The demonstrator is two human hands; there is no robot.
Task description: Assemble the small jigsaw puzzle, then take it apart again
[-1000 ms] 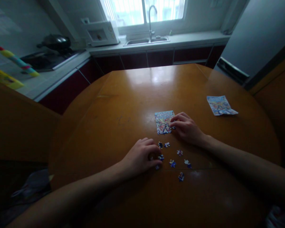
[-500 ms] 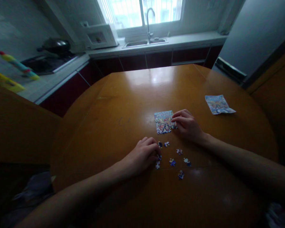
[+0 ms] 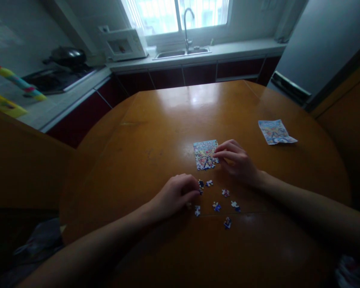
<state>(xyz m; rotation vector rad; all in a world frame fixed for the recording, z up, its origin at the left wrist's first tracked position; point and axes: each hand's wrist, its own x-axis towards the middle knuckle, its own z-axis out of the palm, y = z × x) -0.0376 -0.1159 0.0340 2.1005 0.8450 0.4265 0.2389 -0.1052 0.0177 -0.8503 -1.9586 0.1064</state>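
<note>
A partly joined jigsaw puzzle [image 3: 203, 154] with a busy, colourful picture lies flat on the wooden table. My right hand [image 3: 235, 160] is at its right edge, fingers bent together and tips over the picture; what they hold, if anything, is hidden. My left hand [image 3: 178, 196] rests lower left, thumb and forefinger closed on a small dark puzzle piece [image 3: 201, 192]. Close by lie loose pieces: a dark and yellow one [image 3: 201, 183], a pale one [image 3: 209, 183] and a whitish one [image 3: 197, 210]. Several more, including a blue one [image 3: 217, 207], are scattered to the right.
A creased picture sheet [image 3: 276, 132] lies on the table [image 3: 156, 124] at the right. Beyond the table are a counter with a sink [image 3: 183, 53], a microwave [image 3: 123, 45] and a stove with a pan [image 3: 67, 57]. A fridge [image 3: 312, 48] stands at the right.
My left hand has shifted slightly left, and the piece at its fingertips has moved away from the whitish piece below. My right fingertips have moved a little left over the puzzle.
</note>
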